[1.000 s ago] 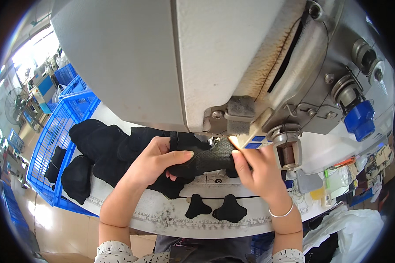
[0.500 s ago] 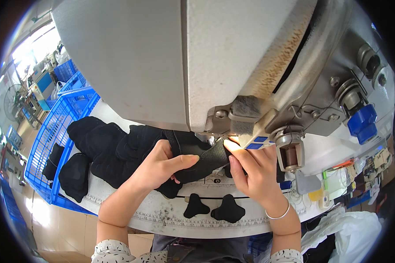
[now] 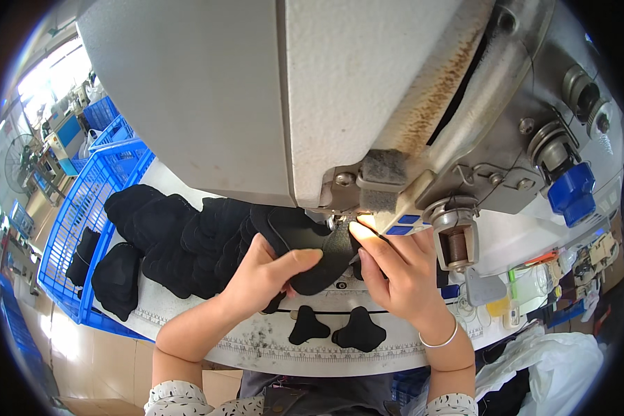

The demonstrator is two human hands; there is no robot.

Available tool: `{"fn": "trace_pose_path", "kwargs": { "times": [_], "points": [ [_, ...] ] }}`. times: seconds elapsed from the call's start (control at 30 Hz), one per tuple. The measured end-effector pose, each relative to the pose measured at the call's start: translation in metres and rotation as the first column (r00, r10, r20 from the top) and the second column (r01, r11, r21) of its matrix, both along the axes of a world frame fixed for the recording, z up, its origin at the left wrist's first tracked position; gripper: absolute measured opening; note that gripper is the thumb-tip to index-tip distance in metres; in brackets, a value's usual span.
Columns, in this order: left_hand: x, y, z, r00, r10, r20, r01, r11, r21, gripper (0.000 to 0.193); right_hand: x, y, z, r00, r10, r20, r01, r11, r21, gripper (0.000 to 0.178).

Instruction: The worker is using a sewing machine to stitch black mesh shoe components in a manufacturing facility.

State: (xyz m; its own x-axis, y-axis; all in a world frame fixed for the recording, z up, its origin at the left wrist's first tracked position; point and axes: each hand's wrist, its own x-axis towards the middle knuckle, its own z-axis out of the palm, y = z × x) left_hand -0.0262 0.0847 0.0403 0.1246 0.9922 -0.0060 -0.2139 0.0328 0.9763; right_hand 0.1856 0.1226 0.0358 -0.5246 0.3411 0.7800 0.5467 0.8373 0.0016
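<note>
A black fabric piece (image 3: 310, 267) lies under the needle area of a large sewing machine (image 3: 357, 76). My left hand (image 3: 260, 274) grips its left side, thumb on top and fingers underneath. At its right edge, close to the lit presser foot, my right hand (image 3: 399, 267) has its fingers pressed together on the cloth; a thin pointed tool (image 3: 356, 258) seems to show beside the thumb, too small to name surely. A long row of overlapping black fabric pieces (image 3: 166, 239) stretches left from the work. Two small three-lobed black pieces (image 3: 359, 330) lie near the front edge.
Blue plastic baskets (image 3: 93, 222) stand against the table's left side. The white table (image 3: 270, 352) has a ruler scale along its curved front. A thread tension knob (image 3: 572, 194) juts out at right, above small tools and bottles. A white plastic bag (image 3: 551, 371) hangs lower right.
The fabric has turned slightly, its lower lobe swinging right and down. My left hand has shifted a little to the right with it; my right hand stays almost in place.
</note>
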Motion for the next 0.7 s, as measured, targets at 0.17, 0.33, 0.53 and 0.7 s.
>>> {"fn": "trace_pose_path", "kwargs": {
  "times": [0.17,0.33,0.53,0.7],
  "points": [
    [0.016,-0.013,0.002,0.99,0.126,0.061,-0.128,0.991,0.031,0.01,0.001,0.001,0.004,0.998,0.052,-0.019,-0.053,0.997,-0.06,0.026],
    [0.016,-0.009,-0.002,0.987,0.115,0.112,-0.113,0.993,-0.019,0.01,-0.001,-0.005,0.005,0.995,0.093,-0.045,-0.095,0.995,-0.042,0.024],
    [0.012,-0.007,-0.007,0.986,0.074,0.148,-0.07,0.997,-0.033,0.011,-0.005,-0.006,0.005,0.999,0.036,-0.028,-0.037,0.999,-0.016,0.027],
    [0.018,-0.009,-0.009,0.983,0.114,0.146,-0.115,0.993,-0.003,0.012,-0.003,-0.006,0.006,0.999,0.04,-0.031,-0.042,0.997,-0.067,0.025]
  ]
}}
